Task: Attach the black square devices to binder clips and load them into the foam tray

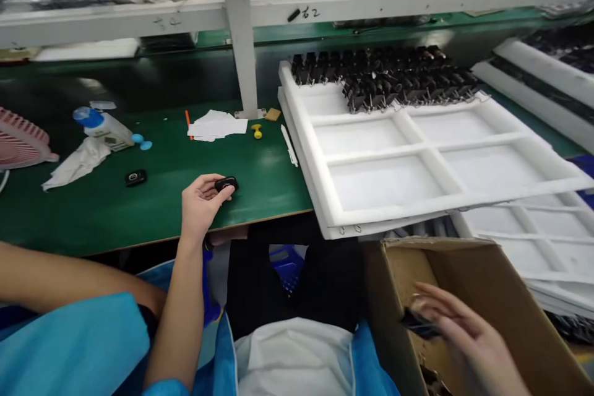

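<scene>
My left hand [203, 202] is closed around a small black device [226, 184] with a round light mark on its face, held just above the green table near its front edge. A similar black device [135, 177] lies to its left on the table. On the right, my right hand [459, 325] is inside an open cardboard box [468, 260], its fingers bent around a small dark object [420, 325]. Motion blur hides what kind of object that is. Beneath it, in the box, something brownish and shiny shows partly.
A white foam tray [431, 154] with rows of black clips [394, 77] overhangs the table edge. A white pen [289, 145], paper slips [217, 125], a blue-capped bottle [104, 127] and a pink fan [23, 139] lie or stand behind. A co-worker's arm [69, 275] rests at left.
</scene>
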Tool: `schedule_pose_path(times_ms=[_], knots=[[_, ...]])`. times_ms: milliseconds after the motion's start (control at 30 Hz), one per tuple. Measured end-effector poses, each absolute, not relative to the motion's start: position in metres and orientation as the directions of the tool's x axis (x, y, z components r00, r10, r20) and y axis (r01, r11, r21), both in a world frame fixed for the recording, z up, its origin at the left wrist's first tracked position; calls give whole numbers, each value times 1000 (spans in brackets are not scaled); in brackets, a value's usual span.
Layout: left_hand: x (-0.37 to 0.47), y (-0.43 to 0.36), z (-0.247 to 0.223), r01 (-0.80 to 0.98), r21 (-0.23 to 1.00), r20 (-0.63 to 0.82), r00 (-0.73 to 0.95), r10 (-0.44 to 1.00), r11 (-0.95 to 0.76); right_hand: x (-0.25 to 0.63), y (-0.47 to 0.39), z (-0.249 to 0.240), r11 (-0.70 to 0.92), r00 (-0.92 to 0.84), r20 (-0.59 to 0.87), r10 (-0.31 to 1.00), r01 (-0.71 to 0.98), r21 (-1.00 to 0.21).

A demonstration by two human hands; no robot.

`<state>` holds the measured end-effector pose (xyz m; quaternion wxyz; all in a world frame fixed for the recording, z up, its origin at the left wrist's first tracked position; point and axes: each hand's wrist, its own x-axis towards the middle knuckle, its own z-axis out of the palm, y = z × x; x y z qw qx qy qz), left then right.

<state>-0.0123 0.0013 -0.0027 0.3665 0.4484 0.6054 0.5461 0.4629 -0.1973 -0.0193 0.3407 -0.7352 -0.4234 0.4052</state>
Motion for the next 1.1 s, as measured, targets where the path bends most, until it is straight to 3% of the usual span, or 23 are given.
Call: schedule_pose_path(times_ms=[67, 133, 200, 333, 600, 1100], knots=[[-14, 0, -2, 96, 995, 32, -325, 945, -1, 403, -178, -16, -400, 42, -397, 917, 95, -912], [-17, 0, -4, 35, 999, 25, -338, 941, -14, 343, -153, -15, -375, -158, -358, 920, -101, -921], [-19, 0, -5, -28, 999, 26, -366, 930, -39, 286, -124, -13, -342, -236, -288, 928, -233, -911], [-22, 0, -4, -145, 986, 15, -411, 911, -81, 201, -57, -3, -310, -204, -244, 948, -411, -857], [-25, -4, 4, -282, 958, -61, -375, 925, -51, 151, 35, -10, -215, -235, -128, 963, -391, -895], [-27, -3, 0, -287, 957, -125, -306, 944, 33, 144, 37, -18, -117, -156, -71, 985, -311, -943]])
